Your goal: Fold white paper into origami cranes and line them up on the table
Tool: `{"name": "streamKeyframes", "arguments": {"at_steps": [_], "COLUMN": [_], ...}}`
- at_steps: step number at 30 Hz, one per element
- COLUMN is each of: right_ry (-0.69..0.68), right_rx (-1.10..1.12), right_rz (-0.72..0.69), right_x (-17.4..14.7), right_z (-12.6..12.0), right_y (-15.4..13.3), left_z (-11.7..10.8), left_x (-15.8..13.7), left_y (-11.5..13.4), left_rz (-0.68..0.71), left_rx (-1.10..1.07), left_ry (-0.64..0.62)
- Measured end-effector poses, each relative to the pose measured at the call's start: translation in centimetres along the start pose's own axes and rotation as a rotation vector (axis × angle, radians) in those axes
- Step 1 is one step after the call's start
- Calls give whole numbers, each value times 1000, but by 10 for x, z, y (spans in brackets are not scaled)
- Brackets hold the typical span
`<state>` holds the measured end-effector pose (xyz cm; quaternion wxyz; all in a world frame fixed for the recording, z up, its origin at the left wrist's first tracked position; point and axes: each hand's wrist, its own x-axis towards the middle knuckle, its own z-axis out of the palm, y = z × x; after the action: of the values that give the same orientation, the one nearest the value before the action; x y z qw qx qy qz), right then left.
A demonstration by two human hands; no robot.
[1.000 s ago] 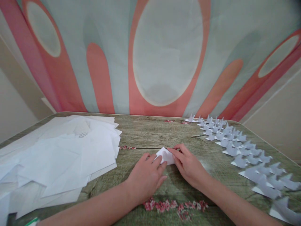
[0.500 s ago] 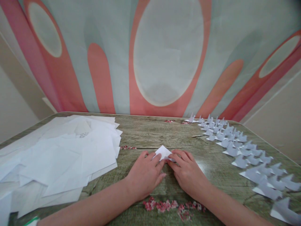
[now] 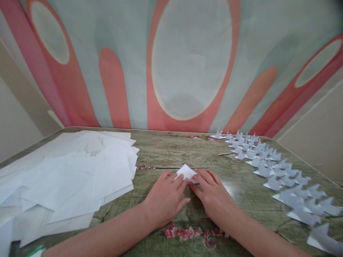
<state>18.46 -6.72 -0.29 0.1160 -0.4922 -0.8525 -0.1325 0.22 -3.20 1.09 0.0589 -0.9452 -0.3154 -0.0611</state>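
Left hand [image 3: 166, 200] and right hand [image 3: 215, 196] fingers hold folded white paper [image 3: 185, 171]. White paper sheets [image 3: 72, 182] lie left, white paper birds [image 3: 264, 169] right.

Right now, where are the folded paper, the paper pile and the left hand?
Folded paper [image 3: 185, 171], head view: its exposed upper face.
Paper pile [image 3: 73, 180], head view: its middle.
Left hand [image 3: 165, 200], head view: back of the hand.

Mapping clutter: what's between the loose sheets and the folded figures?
Head view: left hand, small folded paper and right hand, over flower-printed tabletop.
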Motion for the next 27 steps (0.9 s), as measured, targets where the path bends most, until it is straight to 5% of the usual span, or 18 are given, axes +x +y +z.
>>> {"name": "streamKeyframes", "arguments": {"at_steps": [22, 27], "right_ry": [-244, -107], "right_rx": [-182, -122], "right_rz": [115, 113], "right_x": [-3, -1], "right_z": [-33, -20], "right_y": [17, 9], "left_z": [2, 4], "left_x": [-1, -1], "left_y": [0, -1], "left_rz": [16, 20], "left_rx": [0, -1], "left_ry": [12, 6]}}
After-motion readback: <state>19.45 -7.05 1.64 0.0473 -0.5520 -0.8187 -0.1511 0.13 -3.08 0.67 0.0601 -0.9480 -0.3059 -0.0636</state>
